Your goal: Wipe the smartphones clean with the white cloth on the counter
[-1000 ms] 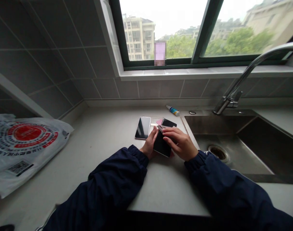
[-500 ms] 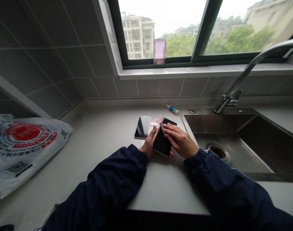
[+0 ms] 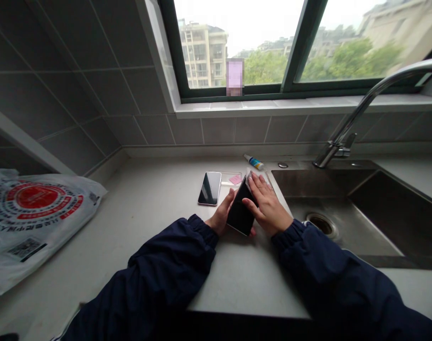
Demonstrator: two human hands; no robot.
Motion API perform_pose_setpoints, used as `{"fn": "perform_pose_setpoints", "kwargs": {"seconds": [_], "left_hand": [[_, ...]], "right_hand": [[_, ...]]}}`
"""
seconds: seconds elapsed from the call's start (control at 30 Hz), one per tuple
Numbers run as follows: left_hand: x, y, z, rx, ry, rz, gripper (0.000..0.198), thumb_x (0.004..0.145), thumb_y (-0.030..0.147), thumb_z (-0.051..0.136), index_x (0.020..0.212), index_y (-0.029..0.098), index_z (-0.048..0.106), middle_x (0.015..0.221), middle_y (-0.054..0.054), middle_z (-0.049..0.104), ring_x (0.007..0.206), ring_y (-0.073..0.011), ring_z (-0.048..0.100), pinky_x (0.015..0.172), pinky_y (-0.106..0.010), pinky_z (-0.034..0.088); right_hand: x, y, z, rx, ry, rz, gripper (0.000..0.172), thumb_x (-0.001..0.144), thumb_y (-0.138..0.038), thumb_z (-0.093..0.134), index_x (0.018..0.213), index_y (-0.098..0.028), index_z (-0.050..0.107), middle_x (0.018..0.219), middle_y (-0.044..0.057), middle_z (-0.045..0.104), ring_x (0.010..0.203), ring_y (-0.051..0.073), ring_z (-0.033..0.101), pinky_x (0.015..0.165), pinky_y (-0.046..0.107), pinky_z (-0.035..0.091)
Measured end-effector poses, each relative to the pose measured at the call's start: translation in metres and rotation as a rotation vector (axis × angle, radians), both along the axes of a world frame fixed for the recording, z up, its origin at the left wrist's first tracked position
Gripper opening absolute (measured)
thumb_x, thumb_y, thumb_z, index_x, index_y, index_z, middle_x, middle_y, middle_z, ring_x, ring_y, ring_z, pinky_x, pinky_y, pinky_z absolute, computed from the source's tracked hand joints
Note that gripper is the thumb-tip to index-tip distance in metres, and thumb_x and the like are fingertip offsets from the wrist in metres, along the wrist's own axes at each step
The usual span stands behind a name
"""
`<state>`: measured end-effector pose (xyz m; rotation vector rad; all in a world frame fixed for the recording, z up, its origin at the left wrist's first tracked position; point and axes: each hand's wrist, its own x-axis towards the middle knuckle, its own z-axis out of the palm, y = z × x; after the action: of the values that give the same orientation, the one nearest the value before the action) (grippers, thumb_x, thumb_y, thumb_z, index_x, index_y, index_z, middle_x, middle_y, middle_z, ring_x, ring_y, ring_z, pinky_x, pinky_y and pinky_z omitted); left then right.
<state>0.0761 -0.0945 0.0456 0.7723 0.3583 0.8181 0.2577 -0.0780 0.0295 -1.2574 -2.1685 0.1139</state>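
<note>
The dark phone (image 3: 239,211) sits tilted on edge on the grey countertop (image 3: 159,199) just left of the sink (image 3: 344,208). The left hand (image 3: 221,215) grips its left side with curled fingers, and the right hand (image 3: 267,204) lies flat against its face, fingers straight and close together. At 10 o'clock from it lies a second phone (image 3: 209,188), screen up, with a pink slip (image 3: 235,179) at 12, a small tube (image 3: 254,162) at 1 and a printed plastic bag (image 3: 34,213) far off at 9.
</note>
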Motion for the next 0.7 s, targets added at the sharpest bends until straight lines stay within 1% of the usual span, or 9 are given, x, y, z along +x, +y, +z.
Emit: {"fn": "perform_pose_setpoints", "kwargs": {"seconds": [0.03,0.1,0.17,0.27,0.33,0.43,0.53,0.6,0.7], "left_hand": [[0.000,0.000,0.000,-0.010,-0.004,-0.004,0.071,0.098,0.061,0.047,0.160,0.029,0.036,0.121,-0.015,0.073,0.083,-0.0311,0.077,0.076,-0.047,0.063],[0.001,0.000,0.001,-0.038,-0.016,0.012,0.067,0.099,0.058,0.049,0.158,0.028,0.040,0.123,-0.015,0.072,0.090,-0.0323,0.077,0.081,-0.047,0.063],[0.003,0.000,0.001,-0.042,-0.031,0.081,0.064,0.099,0.056,0.049,0.155,0.025,0.046,0.127,-0.015,0.071,0.103,-0.0334,0.074,0.091,-0.047,0.060],[0.006,0.002,-0.001,-0.004,-0.052,0.200,0.063,0.100,0.058,0.047,0.150,0.019,0.053,0.132,-0.015,0.069,0.121,-0.0342,0.067,0.105,-0.047,0.052],[0.006,0.002,-0.001,-0.002,-0.066,0.232,0.066,0.100,0.060,0.045,0.149,0.017,0.054,0.133,-0.016,0.068,0.127,-0.0342,0.063,0.110,-0.047,0.047],[0.006,0.002,0.000,-0.067,-0.089,0.254,0.072,0.101,0.065,0.038,0.152,0.016,0.050,0.133,-0.017,0.068,0.127,-0.0333,0.063,0.113,-0.048,0.044],[0.003,0.003,0.002,-0.170,-0.094,0.255,0.077,0.102,0.067,0.026,0.153,0.013,0.047,0.129,-0.019,0.069,0.122,-0.0315,0.066,0.112,-0.047,0.046],[0.001,0.005,0.001,-0.224,-0.092,0.227,0.082,0.101,0.069,0.021,0.153,0.010,0.046,0.127,-0.022,0.069,0.117,-0.0319,0.069,0.109,-0.047,0.048],[-0.004,0.009,-0.002,-0.252,-0.085,0.180,0.091,0.096,0.077,0.024,0.156,0.011,0.041,0.124,-0.024,0.070,0.107,-0.0348,0.072,0.101,-0.053,0.052]], "right_hand": [[0.000,0.000,0.000,0.003,0.004,-0.002,0.073,0.104,-0.051,0.044,0.166,-0.021,0.019,0.171,0.016,0.020,0.159,0.036,0.014,0.124,0.065,0.024],[0.000,0.000,0.000,0.003,0.008,0.005,0.074,0.104,-0.051,0.045,0.166,-0.022,0.018,0.172,0.016,0.019,0.159,0.036,0.013,0.124,0.065,0.024],[-0.001,0.000,0.000,-0.014,0.000,0.036,0.075,0.104,-0.052,0.046,0.166,-0.022,0.019,0.171,0.016,0.020,0.159,0.037,0.014,0.124,0.065,0.024],[-0.003,-0.003,0.002,-0.070,-0.030,0.136,0.074,0.103,-0.053,0.048,0.165,-0.023,0.023,0.171,0.015,0.022,0.159,0.037,0.015,0.123,0.065,0.025],[-0.005,-0.006,0.005,-0.104,-0.043,0.205,0.072,0.103,-0.053,0.048,0.165,-0.024,0.024,0.170,0.014,0.025,0.158,0.036,0.017,0.123,0.065,0.026],[-0.010,-0.014,0.011,-0.113,-0.060,0.288,0.075,0.102,-0.053,0.051,0.165,-0.022,0.023,0.169,0.015,0.025,0.158,0.036,0.018,0.123,0.065,0.027],[-0.013,-0.020,0.017,-0.123,-0.063,0.361,0.078,0.101,-0.051,0.056,0.165,-0.022,0.023,0.168,0.016,0.029,0.157,0.037,0.023,0.123,0.066,0.028],[-0.014,-0.023,0.021,-0.134,-0.060,0.407,0.074,0.101,-0.047,0.058,0.164,-0.024,0.027,0.165,0.014,0.035,0.155,0.037,0.028,0.122,0.065,0.029],[-0.015,-0.026,0.026,-0.137,-0.044,0.475,0.066,0.101,-0.041,0.059,0.160,-0.023,0.037,0.161,0.014,0.043,0.152,0.037,0.036,0.122,0.064,0.033]]}}
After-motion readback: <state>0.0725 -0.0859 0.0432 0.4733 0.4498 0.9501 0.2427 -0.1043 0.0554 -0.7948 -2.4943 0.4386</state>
